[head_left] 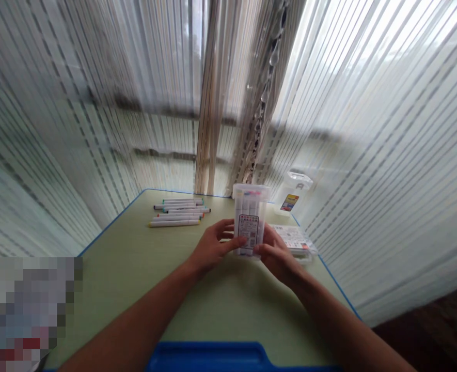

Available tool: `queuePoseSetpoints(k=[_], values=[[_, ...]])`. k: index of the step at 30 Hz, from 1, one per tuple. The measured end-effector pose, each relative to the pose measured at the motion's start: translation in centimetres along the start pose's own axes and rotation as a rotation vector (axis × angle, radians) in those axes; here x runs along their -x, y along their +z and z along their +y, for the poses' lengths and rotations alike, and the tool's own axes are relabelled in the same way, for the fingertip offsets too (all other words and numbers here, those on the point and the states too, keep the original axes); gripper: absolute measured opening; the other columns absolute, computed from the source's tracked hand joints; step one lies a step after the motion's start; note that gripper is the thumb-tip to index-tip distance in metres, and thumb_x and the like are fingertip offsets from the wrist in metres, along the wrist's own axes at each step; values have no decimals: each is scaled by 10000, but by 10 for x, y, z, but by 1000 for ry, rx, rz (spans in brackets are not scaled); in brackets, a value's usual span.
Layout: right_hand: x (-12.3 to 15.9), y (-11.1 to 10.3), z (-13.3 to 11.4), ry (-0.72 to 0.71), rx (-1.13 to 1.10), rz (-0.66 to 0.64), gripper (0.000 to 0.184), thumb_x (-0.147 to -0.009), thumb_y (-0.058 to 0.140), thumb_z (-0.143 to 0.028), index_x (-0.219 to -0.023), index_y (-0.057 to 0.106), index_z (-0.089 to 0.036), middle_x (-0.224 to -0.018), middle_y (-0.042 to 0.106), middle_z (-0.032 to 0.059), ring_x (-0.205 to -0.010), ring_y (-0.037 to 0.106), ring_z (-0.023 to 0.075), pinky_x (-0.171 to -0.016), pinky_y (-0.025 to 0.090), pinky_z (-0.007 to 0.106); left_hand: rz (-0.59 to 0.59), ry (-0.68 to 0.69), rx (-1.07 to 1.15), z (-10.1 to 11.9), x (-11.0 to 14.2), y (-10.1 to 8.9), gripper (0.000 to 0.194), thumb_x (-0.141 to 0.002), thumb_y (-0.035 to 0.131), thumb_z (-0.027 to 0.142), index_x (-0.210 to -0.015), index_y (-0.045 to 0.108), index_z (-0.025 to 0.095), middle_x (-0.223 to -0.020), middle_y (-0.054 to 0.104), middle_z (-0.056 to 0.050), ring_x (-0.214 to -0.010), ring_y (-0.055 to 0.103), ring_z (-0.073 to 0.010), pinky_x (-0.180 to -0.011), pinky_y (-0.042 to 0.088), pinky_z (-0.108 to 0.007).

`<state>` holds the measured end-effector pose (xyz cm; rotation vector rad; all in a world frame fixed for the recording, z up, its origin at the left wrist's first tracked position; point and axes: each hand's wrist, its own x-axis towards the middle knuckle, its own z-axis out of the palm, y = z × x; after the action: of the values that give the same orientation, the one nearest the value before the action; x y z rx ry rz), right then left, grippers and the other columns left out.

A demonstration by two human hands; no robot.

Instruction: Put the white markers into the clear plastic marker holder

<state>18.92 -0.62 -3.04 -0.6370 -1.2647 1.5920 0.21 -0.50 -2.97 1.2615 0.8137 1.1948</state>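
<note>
Between my two hands stands a clear plastic marker case (248, 206), upright, with white markers inside and a printed label on its front. My left hand (221, 240) grips its left side, thumb across the label. On the lower right side my right hand (273, 249) is closed around the case, its thumb near the bottom corner. Several loose white markers (176, 223) with coloured ends lie in a row on the table to the left. Whether the case's base touches the table I cannot tell.
Behind my right hand lies a flat clear case (292, 238) with a printed sheet. A clear container (290, 199) with a colourful label stands at the back right. The green table (115, 268) has a blue edge and a blue tray (210, 356) in front. String curtains hang behind.
</note>
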Motion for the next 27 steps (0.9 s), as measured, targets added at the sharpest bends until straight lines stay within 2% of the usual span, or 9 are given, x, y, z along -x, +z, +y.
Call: queuePoseSetpoints(k=[3,6,10,14,18,22,27], values=[[-1,-2,1,-25,45,4,517,-715,762,-215,-1221,668,-270,-1241,727,73,-1188,650,325,-996,527,509,36,1,35,2,2,3,536,-628,948,364,-1070,716,168,-1093,773,-123,-979,733,-272,-873,582,-421],[-1,-4,1,-90,197,50,509,-789,788,-292,-1280,652,-285,-1274,707,71,-1192,640,304,-1047,489,504,110,38,14,2,2,4,564,-574,974,343,-1036,701,173,-1000,783,-100,-961,739,-273,-871,591,-439],[-1,-4,0,-132,353,121,497,-849,777,-381,-1320,634,-315,-1296,684,72,-1163,639,290,-1015,506,492,197,71,-36,0,0,2,588,-525,991,356,-992,683,173,-955,779,-92,-913,743,-276,-820,606,-445],[-1,-4,0,-86,224,85,435,-882,725,-389,-1301,633,-322,-1280,693,57,-1125,652,285,-926,554,462,196,78,-46,-1,-2,-1,568,-564,963,454,-974,697,164,-928,767,-86,-849,733,-246,-750,605,-390],[-2,-4,-2,-15,90,117,387,-840,715,-361,-1219,666,-307,-1265,704,47,-1062,669,279,-811,586,407,184,31,36,-2,-4,0,555,-627,905,557,-968,718,161,-867,752,-67,-777,710,-210,-660,593,-333],[-3,-3,-4,30,62,140,351,-823,685,-357,-1169,672,-299,-1169,732,43,-984,682,261,-723,577,356,172,16,80,0,-4,1,518,-641,899,549,-933,732,155,-852,760,-64,-795,710,-208,-687,603,-337],[1,-5,-4,23,84,95,405,-839,695,-436,-1205,633,-275,-1118,737,53,-960,698,259,-749,584,365,145,10,73,3,-2,2,482,-639,908,517,-909,745,152,-867,774,-66,-798,706,-195,-697,582,-318]])
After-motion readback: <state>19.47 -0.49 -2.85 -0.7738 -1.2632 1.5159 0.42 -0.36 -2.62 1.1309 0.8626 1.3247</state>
